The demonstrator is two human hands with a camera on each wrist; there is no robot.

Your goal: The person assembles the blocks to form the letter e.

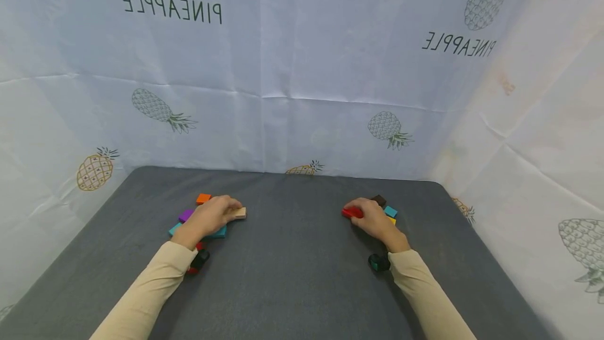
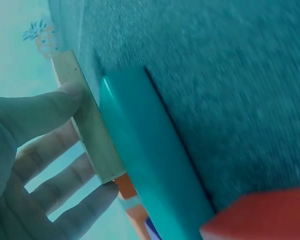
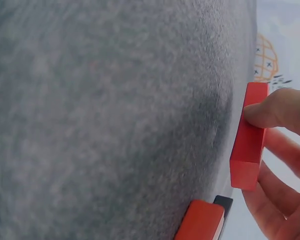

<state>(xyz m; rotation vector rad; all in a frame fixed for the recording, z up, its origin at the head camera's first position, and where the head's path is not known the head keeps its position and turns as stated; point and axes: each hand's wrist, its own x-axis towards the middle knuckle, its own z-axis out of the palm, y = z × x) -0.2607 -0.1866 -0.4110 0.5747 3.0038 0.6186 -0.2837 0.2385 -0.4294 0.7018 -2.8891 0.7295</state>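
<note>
My left hand (image 1: pixel 214 216) pinches a plain wooden block (image 1: pixel 240 213) between thumb and fingers. In the left wrist view this wooden block (image 2: pixel 87 117) is tilted beside a long teal block (image 2: pixel 150 155); whether they touch, I cannot tell. A red block (image 2: pixel 267 217) shows at that view's lower right. Over on the right, my right hand (image 1: pixel 374 218) holds a red block (image 1: pixel 352 212), with the thumb on one face and fingers behind it. The right wrist view has this red block (image 3: pixel 249 135) apart from an orange-red block (image 3: pixel 202 220) below.
Around the left hand lie an orange block (image 1: pixel 204 199), a purple block (image 1: pixel 186 215) and teal pieces (image 1: pixel 175 229). Beyond the right hand are dark brown (image 1: pixel 379 200), teal (image 1: pixel 390 211) and yellow (image 1: pixel 392 220) blocks. Pineapple-print cloth (image 1: pixel 302 67) hangs behind the grey table (image 1: pixel 292 277).
</note>
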